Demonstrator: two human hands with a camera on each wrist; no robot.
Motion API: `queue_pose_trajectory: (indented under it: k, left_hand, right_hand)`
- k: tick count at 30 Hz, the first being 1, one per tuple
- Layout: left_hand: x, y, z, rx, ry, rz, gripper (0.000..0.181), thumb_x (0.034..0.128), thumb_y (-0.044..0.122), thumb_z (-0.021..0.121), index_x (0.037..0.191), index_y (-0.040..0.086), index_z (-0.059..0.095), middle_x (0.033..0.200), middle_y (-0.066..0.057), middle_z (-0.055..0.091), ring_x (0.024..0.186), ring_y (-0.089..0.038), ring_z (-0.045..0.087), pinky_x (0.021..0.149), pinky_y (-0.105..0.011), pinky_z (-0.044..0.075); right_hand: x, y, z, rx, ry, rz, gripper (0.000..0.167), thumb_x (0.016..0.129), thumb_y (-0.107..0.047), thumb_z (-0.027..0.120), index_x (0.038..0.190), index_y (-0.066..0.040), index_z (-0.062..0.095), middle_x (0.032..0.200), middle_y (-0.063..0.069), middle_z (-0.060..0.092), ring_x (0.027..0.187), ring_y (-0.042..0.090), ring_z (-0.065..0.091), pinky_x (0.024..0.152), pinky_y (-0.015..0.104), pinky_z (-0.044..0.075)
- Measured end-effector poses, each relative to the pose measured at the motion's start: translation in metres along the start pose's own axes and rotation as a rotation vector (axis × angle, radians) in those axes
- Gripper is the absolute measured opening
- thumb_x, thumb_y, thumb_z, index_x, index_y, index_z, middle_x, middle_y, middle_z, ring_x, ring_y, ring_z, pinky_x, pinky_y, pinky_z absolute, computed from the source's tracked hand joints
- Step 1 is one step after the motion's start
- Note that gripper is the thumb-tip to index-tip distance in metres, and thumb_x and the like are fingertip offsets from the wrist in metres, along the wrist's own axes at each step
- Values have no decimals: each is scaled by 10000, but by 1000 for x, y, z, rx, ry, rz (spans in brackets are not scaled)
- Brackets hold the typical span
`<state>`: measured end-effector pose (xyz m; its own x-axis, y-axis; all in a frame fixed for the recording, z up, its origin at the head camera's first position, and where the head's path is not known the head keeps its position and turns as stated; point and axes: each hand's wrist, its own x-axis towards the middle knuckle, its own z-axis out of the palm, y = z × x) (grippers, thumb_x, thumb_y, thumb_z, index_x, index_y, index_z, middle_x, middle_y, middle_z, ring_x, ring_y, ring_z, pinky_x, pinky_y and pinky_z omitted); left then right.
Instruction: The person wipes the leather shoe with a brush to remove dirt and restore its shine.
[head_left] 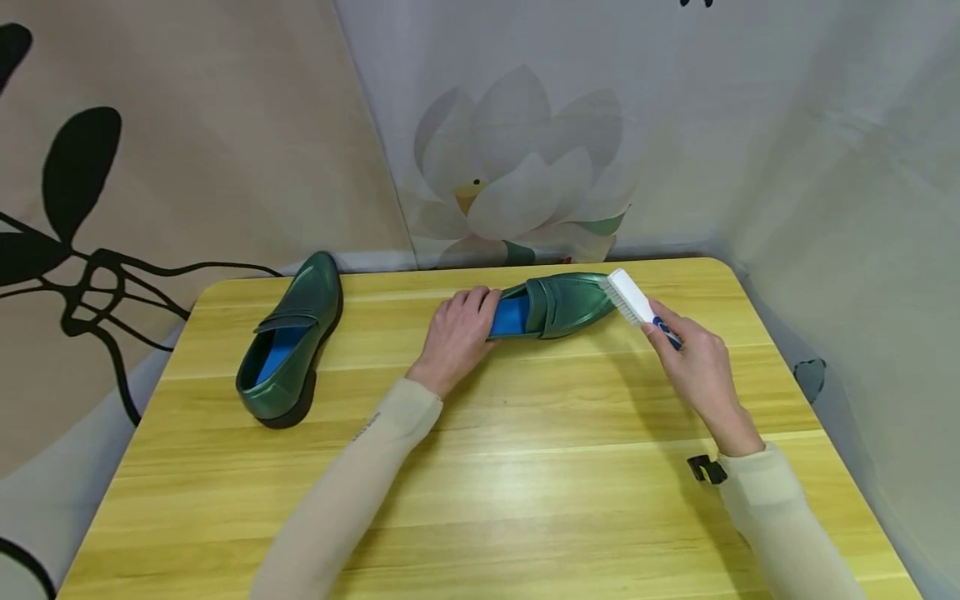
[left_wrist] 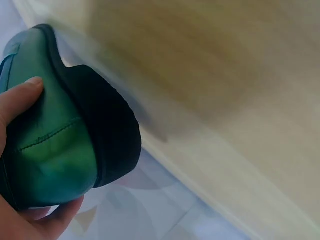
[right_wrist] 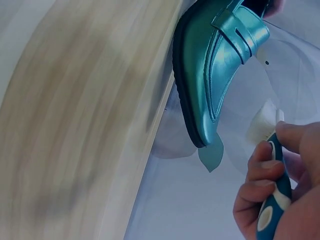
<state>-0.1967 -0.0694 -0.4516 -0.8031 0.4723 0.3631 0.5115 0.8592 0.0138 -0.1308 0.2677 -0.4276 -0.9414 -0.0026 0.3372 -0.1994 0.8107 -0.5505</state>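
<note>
A green loafer (head_left: 573, 302) with a blue insole is held up over the far part of the table, its toe pointing right. My left hand (head_left: 459, 333) grips it by the heel, and in the left wrist view the thumb lies on the shoe's green side (left_wrist: 50, 110), above the dark sole (left_wrist: 112, 125). My right hand (head_left: 697, 367) holds a scrub brush (head_left: 628, 293) by its blue and white handle (right_wrist: 281, 200). Its white bristles (right_wrist: 262, 122) face the loafer's toe, with a gap between them in the right wrist view.
The matching green loafer (head_left: 318, 287) stands on the left of the wooden table (head_left: 525, 500), toe toward the back edge. Behind the table hangs a pale cloth with a printed flower (head_left: 525, 158). A small black clip-like piece (head_left: 707, 470) shows beside the right cuff.
</note>
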Motion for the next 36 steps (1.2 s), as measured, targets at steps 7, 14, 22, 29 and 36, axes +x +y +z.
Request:
queue_pose_trajectory:
  k: [7,14,22,29,36]
  left_hand:
    - [-5,-2,3,-19,-28,-8,837,807,381,908,1459,63,491,1391,-160,577,1226,-371,588,1011,-536,517]
    - [-10,1,-4,-50,-114,-17,942,796,421,907,1519,59,423,1461,-172,509,1302,-381,520,1060,-547,475]
    - [-17,2,-19,-194,-200,-24,899,920,598,709,1577,70,397,1533,-162,443,1413,-369,427,1158,-539,369]
    - [-25,-1,-33,-289,-198,-1,571,1057,455,563,1510,107,539,1495,-139,505,1388,-345,463,1170,-522,351]
    - [-30,-14,-33,-527,-227,-20,345,1046,284,647,1372,170,655,1552,-157,434,1417,-350,427,1176,-502,351]
  right_hand:
    - [0,-2,2,-3,-7,1,447,1052,-245,639,1461,-70,592,1294,286,659,826,362,620,553,357,382]
    - [-1,-2,3,2,-7,4,446,1050,-244,641,1458,-68,596,1296,284,658,811,353,619,549,344,390]
    - [-3,-4,3,14,-23,5,453,1049,-245,644,1468,-81,588,1315,283,649,816,350,614,525,314,373]
    - [-4,-5,2,14,-46,17,463,1052,-260,638,1478,-91,579,1351,272,632,893,367,625,552,322,386]
    - [-6,-2,4,19,-58,10,465,1060,-264,623,1486,-86,568,1358,275,625,885,368,619,533,312,384]
